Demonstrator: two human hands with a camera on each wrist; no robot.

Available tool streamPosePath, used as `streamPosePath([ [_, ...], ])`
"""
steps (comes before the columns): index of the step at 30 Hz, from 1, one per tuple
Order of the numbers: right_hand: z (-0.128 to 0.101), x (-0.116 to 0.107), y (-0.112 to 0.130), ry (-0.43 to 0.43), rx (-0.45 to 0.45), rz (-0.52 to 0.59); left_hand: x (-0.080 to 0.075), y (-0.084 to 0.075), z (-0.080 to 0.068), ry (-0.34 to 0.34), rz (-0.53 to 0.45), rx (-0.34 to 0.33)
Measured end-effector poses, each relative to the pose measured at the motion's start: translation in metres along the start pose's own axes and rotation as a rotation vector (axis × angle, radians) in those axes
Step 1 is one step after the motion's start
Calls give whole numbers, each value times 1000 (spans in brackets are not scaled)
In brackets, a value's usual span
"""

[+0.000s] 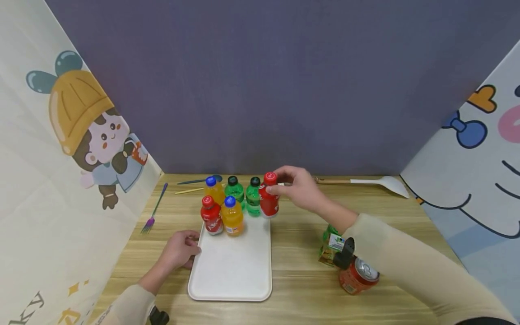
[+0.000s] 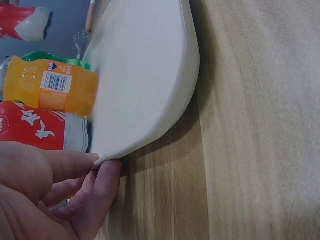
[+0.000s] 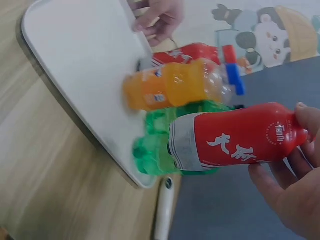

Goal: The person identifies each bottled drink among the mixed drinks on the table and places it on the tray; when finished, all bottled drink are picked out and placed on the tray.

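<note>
My right hand [image 1: 299, 188] grips a red bottle [image 3: 235, 135] near its neck. In the right wrist view the bottle hangs above the tray's far corner, in front of the green bottles [image 3: 155, 152]. With thumb and fingers my left hand [image 2: 55, 192] pinches the left edge of the white tray [image 1: 231, 275]. On the tray's far half stand another red bottle [image 1: 212, 217], two orange-juice bottles with blue caps, one nearer [image 1: 232, 219] and one behind [image 1: 214, 193], and two green bottles with black caps [image 1: 234, 192].
Right of the tray, partly under my right forearm, are a red can [image 1: 353, 279] and a small green package [image 1: 330, 248]. A purple fork [image 1: 150, 221] lies at left. Along the back wall lie a dark spoon [image 1: 195, 181], a yellow stick [image 1: 188, 191] and a white-headed ladle [image 1: 392, 184].
</note>
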State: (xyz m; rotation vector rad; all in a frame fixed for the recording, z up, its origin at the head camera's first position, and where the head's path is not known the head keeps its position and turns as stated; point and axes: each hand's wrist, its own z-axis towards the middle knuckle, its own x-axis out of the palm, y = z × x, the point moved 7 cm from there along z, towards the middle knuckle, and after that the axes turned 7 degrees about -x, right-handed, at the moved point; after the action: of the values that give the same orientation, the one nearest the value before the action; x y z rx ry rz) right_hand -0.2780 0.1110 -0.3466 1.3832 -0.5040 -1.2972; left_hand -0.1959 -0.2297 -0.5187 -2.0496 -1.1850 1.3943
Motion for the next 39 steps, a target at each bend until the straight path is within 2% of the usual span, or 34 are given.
streamPosePath([
  [6,2,25,-12,21,23,25,0,1,1,0,-9,-5],
  [17,3,55,-22,40,9,-9,0,0,0,0,2,-6],
  [25,1,63,-32,59,42,-47,0,-2,2,1,3,-9],
  [39,-4,70,-47,24,38,-70,0,-2,-3,-2,-4,5],
])
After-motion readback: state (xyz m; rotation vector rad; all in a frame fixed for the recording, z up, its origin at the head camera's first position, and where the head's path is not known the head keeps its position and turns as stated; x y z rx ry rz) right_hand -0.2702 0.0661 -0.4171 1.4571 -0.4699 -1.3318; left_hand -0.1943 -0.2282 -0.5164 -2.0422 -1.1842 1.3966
